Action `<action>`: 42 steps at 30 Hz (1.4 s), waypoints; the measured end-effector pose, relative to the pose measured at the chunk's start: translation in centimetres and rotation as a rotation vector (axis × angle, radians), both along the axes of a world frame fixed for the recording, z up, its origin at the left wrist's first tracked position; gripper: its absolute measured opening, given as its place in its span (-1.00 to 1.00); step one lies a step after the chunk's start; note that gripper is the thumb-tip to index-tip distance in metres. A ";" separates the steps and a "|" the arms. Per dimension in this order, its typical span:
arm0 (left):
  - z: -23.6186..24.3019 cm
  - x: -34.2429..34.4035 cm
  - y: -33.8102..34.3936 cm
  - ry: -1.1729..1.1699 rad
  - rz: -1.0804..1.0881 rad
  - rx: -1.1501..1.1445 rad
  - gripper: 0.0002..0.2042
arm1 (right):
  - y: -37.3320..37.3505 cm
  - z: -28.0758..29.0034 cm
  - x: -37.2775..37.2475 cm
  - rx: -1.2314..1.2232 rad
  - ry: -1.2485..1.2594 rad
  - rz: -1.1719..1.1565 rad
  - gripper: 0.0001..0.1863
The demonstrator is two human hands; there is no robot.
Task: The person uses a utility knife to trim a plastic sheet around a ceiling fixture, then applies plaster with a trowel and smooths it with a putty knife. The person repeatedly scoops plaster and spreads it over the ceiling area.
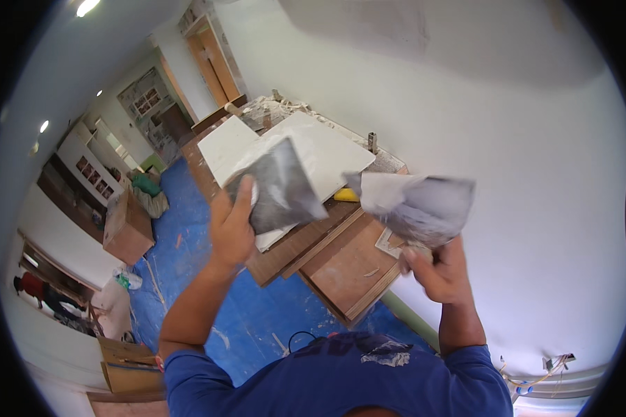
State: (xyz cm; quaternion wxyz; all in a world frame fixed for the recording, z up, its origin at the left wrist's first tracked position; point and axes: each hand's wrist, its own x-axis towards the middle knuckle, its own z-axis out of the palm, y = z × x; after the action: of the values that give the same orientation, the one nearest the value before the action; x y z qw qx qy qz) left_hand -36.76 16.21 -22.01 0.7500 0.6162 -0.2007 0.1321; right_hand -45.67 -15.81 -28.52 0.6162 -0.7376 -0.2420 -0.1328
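Observation:
My left hand [232, 224] is closed on a flat, roughly square grey metal plate [284, 186], with the thumb lying over its face. A pale smear shows on the plate. Opposite it, my right hand [438, 270] grips a wide putty knife [424, 201], its blade raised and blurred by motion. White putty seems to coat part of that blade. The two tools are apart, held above a work table. Below them lie white boards [313, 142] and a brown wooden plank [320, 240]. A yellow object [346, 195] shows between the tools.
A white wall [535, 208] rises close on my right. Blue sheeting [257, 323] covers the floor. To the left stand a cardboard box [128, 228] and a green bag [146, 184]. Wires [535, 379] hang from a wall opening at lower right. Another person [45, 292] bends at far left.

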 end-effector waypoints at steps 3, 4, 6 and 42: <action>-0.3 -3.2 -4.1 0.385 -0.179 -0.332 -0.64 | 2.8 1.4 1.2 -0.262 -0.350 -0.153 -0.35; -0.7 -4.0 -4.6 0.453 -0.231 -0.374 -0.60 | 3.2 1.2 1.4 -0.309 -0.404 -0.161 -0.32; -0.3 -4.8 -6.1 0.447 -0.286 -0.402 -0.60 | 3.6 0.8 1.7 -0.404 -0.513 -0.196 -0.23; -0.6 -7.1 -6.9 0.356 -0.230 -0.259 -0.60 | 0.1 -0.5 0.0 -0.217 -0.249 -0.335 -0.33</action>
State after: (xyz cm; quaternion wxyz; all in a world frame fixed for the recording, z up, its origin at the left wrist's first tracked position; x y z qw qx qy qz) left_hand -43.82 9.32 -22.64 0.8565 0.5014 -0.1157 -0.0403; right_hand -45.67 -15.76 -28.98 0.4681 -0.8074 -0.2031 -0.2963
